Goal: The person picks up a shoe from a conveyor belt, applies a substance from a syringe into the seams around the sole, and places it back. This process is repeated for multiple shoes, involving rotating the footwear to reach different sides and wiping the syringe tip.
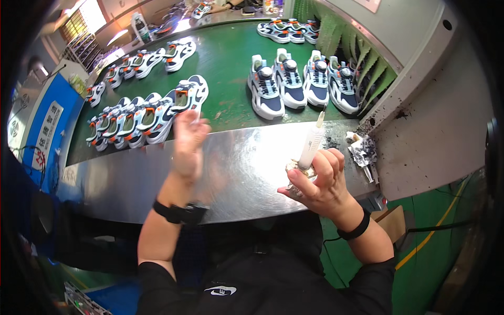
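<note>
Nearest to us, our two forearms rise from the lower edge, each with a black band at the wrist. Our right hand (320, 181) is closed in a firm grip around a white glue stick (312, 144), a slim pale tube that stands nearly upright and leans a little to the right, its narrow tip pointing up and away from us. The lower end of the tube sits inside our fist together with a small crumpled wad (295, 169) of pale material pressed against the fingers. The hand hangs over the near right part of the steel surface (241, 173), a shiny metal strip that runs from left to right in front of us.

Our left hand (188, 144) is raised above the far edge of that strip, blurred, the fingers loosely spread and the grip open, holding nothing that we can make out. It is just in front of a tight row of sneakers (144, 118), white, navy and orange, lying tilted on their sides on the green belt (226, 68).

To the right on the steel lies a crumpled foil scrap (363, 149) amid dark specks.

Farther off, four sneakers (302, 84) of the same colours stand upright side by side on the green. Beyond them, more shoes (149, 60) line the far left, and another group (289, 29) sits near the top.
</note>
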`<state>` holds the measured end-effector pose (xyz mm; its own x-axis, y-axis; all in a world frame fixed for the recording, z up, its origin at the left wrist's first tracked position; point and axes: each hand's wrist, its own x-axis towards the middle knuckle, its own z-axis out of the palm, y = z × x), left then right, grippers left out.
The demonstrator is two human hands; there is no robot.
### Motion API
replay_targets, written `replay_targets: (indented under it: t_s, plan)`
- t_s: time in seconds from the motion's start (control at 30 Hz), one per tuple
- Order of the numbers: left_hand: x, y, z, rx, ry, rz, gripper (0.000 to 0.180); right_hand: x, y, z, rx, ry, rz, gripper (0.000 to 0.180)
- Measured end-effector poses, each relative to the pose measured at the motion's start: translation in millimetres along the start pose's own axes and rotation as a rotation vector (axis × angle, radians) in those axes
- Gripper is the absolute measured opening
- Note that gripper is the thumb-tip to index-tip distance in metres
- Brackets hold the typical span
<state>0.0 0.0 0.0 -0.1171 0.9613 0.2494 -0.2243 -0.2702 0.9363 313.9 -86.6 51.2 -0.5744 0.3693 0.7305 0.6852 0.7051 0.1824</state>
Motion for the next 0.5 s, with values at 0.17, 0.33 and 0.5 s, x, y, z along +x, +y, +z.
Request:
replay_targets:
  t_s: [0.17,0.33,0.5]
  plan:
    - [26.1,-12.1,-17.6,0.342,0.211,-0.069,0.073,-11.1,20.5,-14.0,-0.083,0.007,0.035,0.051]
    - [62.6,-40.7,-30.1,0.406,0.187,-0.141,0.071,-15.7,26.3,-15.4,-0.163,-0.008,0.029,0.052]
    - [84.4,-52.3,-33.9,0.373,0.188,-0.15,0.063,-21.8,25.9,-21.8,-0.066,-0.046,0.075,0.057]
